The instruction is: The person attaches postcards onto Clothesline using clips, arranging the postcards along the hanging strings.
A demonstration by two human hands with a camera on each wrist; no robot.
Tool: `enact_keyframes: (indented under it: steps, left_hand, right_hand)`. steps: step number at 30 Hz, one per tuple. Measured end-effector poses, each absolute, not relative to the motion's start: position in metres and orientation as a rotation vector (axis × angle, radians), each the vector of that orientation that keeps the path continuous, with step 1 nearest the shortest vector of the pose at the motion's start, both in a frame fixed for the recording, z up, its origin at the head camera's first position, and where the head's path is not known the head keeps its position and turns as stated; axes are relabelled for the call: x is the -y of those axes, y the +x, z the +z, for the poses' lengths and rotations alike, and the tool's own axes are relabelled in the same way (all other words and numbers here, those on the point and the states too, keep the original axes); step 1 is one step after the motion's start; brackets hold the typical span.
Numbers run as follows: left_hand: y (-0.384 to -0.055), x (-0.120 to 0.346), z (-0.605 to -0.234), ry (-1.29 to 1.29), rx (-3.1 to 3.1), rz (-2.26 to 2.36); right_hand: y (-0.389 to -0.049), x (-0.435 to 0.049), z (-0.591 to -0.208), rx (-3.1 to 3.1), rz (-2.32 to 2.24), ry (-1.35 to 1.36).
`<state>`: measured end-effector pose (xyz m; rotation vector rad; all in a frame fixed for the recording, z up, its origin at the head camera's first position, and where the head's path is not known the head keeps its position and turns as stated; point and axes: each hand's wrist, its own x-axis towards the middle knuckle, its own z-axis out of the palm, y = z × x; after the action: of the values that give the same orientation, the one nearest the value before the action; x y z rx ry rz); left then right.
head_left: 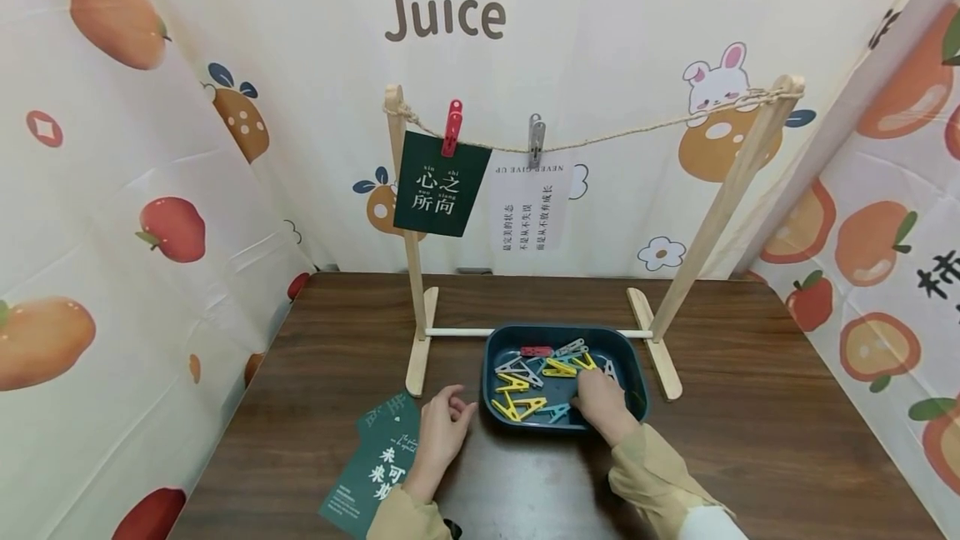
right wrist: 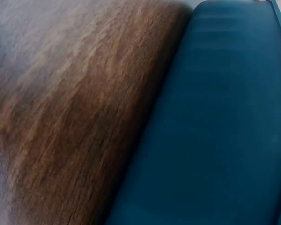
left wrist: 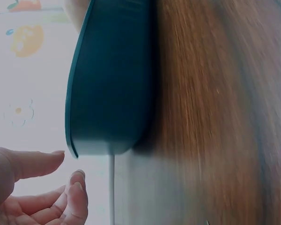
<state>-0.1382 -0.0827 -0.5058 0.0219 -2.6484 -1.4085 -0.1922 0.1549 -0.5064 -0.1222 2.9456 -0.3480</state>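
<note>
A dark blue tray (head_left: 517, 335) holds several clothespins, among them a yellow one (head_left: 513, 384), a red one (head_left: 536, 351) and a blue one (head_left: 556, 412). My right hand (head_left: 602, 402) reaches over the tray's near right side, its fingertips down inside and hidden, so whether they pinch a clothespin does not show. Only the tray's outer wall (right wrist: 220, 122) and the table appear in the right wrist view. Left of the tray, my left hand (head_left: 444, 433) hovers with relaxed fingers and nothing between them. Green cards (head_left: 360, 477) lie beside it on the table.
Behind the tray stands a wooden frame (head_left: 720, 215) with a twine line (head_left: 622, 138). A red clothespin (head_left: 452, 128) holds a green card (head_left: 437, 211) on it; a grey clothespin (head_left: 536, 140) holds a white card (head_left: 528, 215). Printed curtains surround the table (head_left: 750, 457).
</note>
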Motion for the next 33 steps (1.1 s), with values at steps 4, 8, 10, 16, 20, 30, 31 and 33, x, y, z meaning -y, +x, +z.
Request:
enact_keyframes:
  steps: [4,8,10,16,20,30,31,33]
  left_hand:
    - [-0.135,0.092,-0.508,0.032,2.643,-1.360]
    - [-0.132,0.102,-0.508,0.066,2.651,-1.332]
    - [-0.130,0.108,-0.508,0.075,2.663,-1.309]
    - [-0.124,0.131,-0.506,0.087,2.720,-1.213]
    - [-0.121,0.148,-0.508,0.142,2.783,-1.166]
    - [-0.111,0.185,-0.513,0.276,2.932,-1.042]
    - [-0.110,0.187,-0.514,0.282,2.943,-1.030]
    - [-0.108,0.190,-0.515,0.283,2.964,-1.002]
  right_hand:
    - [-0.194,-0.155,-0.507,-2.928,-0.340,-0.107]
    - [-0.192,-0.159,-0.504,-2.918,-0.338,-0.123]
    - [-0.191,-0.162,-0.502,-2.920,-0.355,-0.137]
    - [-0.193,-0.172,-0.498,-2.918,-0.417,-0.093]
    - [-0.192,-0.176,-0.492,-2.904,-0.486,-0.070]
    - [-0.183,-0.181,-0.475,-2.877,-0.663,-0.024]
    - [-0.182,-0.181,-0.473,-2.883,-0.692,-0.028]
    - [-0.180,-0.182,-0.470,-2.901,-0.750,-0.037]
